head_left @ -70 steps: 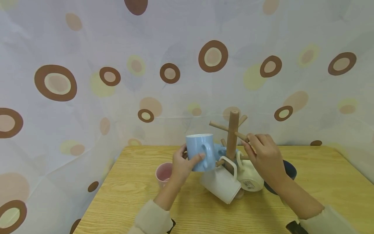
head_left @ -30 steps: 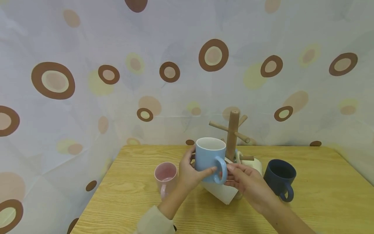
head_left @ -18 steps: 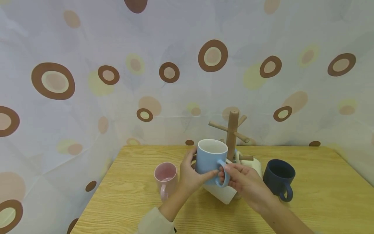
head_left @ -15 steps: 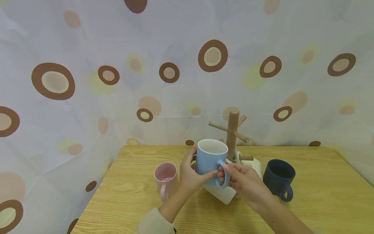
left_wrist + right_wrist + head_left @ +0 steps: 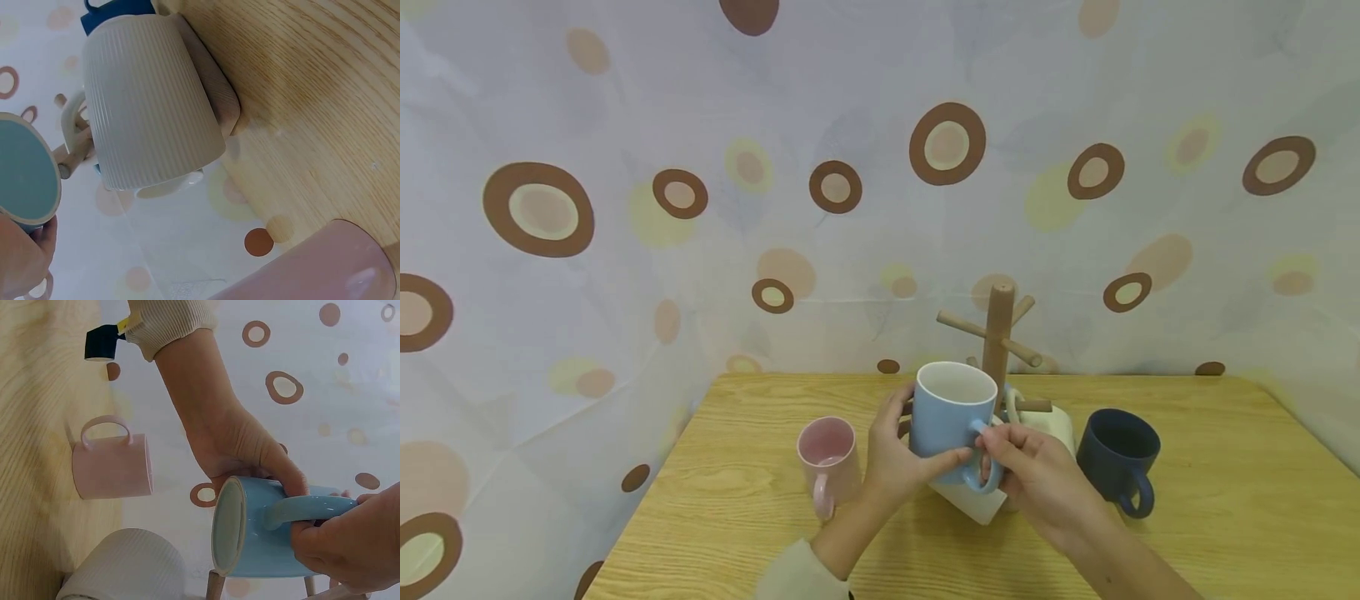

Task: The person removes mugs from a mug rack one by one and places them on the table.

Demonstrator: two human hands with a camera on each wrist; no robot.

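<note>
In the head view, the light blue mug [image 5: 942, 425] is held upright above the table [image 5: 730, 508], near side of the wooden rack [image 5: 997, 325]. Its body is wrapped from the left by the left hand [image 5: 897, 450]; its handle is pinched by the right hand [image 5: 1041, 467]. The pink mug [image 5: 841, 477] is placed to the left and the navy mug [image 5: 1101, 467] to the right, with a broad stretch of wood visible from there to the table's right edge. The far edge is backed by a patterned sheet [image 5: 880, 250]. The rack's upper pegs are left unhung.

In the left wrist view, the light blue mug's base is cut by the left border, apart from the ribbed white mug [image 5: 150, 100], which is hung by its handle.

In the right wrist view, the handle is gripped between thumb and fingers.
</note>
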